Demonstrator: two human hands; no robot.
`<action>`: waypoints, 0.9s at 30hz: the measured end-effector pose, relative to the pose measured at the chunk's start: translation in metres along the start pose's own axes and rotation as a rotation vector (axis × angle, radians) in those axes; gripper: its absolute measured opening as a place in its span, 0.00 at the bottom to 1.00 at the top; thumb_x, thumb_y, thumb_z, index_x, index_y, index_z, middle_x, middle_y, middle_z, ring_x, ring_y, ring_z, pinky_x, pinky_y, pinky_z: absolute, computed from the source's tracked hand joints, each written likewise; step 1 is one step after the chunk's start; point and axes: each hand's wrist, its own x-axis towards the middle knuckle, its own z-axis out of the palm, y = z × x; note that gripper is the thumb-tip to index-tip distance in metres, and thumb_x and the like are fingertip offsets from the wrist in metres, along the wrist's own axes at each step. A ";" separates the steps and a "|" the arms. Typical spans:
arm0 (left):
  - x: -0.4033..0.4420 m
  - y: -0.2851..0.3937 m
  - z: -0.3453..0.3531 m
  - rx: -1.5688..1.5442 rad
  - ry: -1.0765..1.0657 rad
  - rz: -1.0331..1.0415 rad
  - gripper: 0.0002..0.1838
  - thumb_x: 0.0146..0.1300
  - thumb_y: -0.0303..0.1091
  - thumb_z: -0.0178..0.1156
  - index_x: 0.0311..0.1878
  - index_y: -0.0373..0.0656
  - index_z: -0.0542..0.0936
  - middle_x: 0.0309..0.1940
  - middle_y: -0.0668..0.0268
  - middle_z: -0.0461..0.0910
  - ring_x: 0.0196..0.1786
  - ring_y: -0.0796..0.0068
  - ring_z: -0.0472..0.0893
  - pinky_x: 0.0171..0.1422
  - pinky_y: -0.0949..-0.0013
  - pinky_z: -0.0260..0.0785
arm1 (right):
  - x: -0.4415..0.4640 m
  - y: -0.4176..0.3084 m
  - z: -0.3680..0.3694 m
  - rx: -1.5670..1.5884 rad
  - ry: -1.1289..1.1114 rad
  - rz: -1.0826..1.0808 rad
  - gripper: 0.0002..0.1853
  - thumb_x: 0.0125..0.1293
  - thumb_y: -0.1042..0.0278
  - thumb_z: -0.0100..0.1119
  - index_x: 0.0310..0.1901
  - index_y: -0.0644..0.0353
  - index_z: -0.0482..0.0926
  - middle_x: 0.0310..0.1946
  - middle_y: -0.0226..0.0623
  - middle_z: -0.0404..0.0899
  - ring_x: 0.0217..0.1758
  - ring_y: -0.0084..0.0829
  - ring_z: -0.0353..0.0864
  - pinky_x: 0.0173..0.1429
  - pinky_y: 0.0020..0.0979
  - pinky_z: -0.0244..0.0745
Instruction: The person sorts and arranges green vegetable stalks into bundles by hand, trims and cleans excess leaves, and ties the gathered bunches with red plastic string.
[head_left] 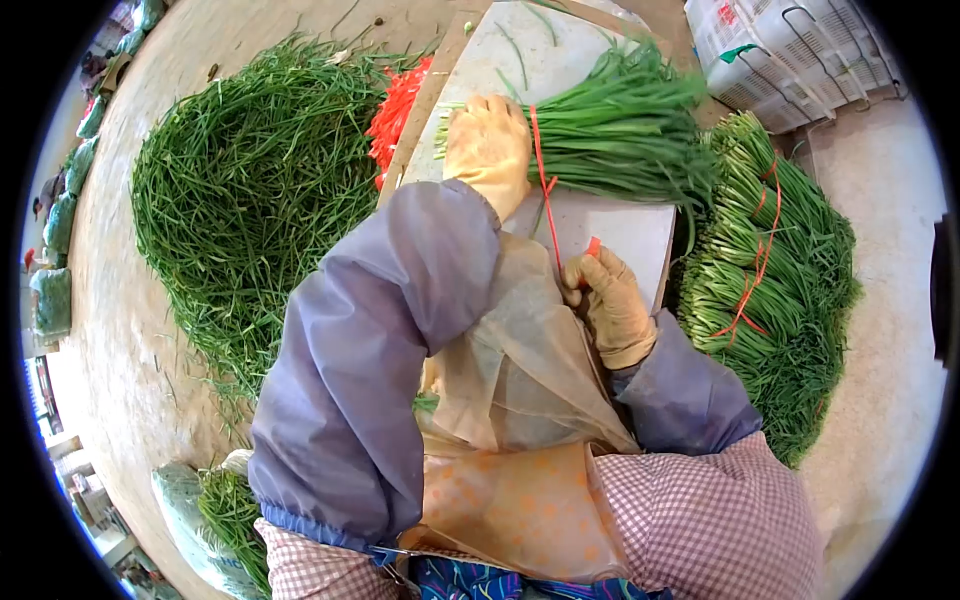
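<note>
A bundle of garlic chives (630, 135) lies across a pale board (590, 215), its cut stem ends toward the left. My gloved left hand (487, 150) grips the stems from above, its thumb side hidden. A red tie (538, 150) goes round the bundle just right of that hand, with a crossing at the near side of the chives. From there the tie runs down, pulled taut, to my gloved right hand (612, 305). That hand is closed on it near the board's lower edge, and a bit of red sticks out above the fingers.
Loose green leaves (260, 190) are heaped on the floor at left. Red ties (398, 115) lie beside the board. Stacked, tied chive bundles (770, 270) stand at right, below a white crate (790, 60). A plastic bag (195, 530) with greens sits at lower left.
</note>
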 end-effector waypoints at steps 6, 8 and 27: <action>-0.025 -0.009 -0.022 -0.159 0.063 0.131 0.41 0.44 0.48 0.75 0.59 0.34 0.72 0.48 0.53 0.77 0.52 0.58 0.77 0.56 0.59 0.70 | 0.036 -0.007 -0.014 -0.060 -0.028 0.295 0.10 0.69 0.62 0.56 0.32 0.57 0.74 0.19 0.26 0.68 0.14 0.18 0.59 0.18 0.24 0.53; -0.026 -0.019 -0.047 -0.194 0.049 0.144 0.39 0.46 0.50 0.74 0.58 0.37 0.74 0.48 0.53 0.78 0.51 0.59 0.78 0.58 0.58 0.69 | 0.045 -0.009 -0.014 -0.067 -0.095 0.396 0.10 0.68 0.61 0.57 0.33 0.58 0.75 0.17 0.24 0.66 0.11 0.17 0.56 0.15 0.23 0.49; -0.032 -0.034 -0.038 -0.780 0.250 0.268 0.57 0.34 0.57 0.77 0.64 0.32 0.65 0.45 0.43 0.78 0.50 0.43 0.78 0.57 0.52 0.68 | 0.063 -0.047 0.002 -1.401 -0.058 -0.607 0.17 0.60 0.81 0.52 0.51 0.66 0.77 0.45 0.51 0.81 0.46 0.46 0.79 0.53 0.38 0.72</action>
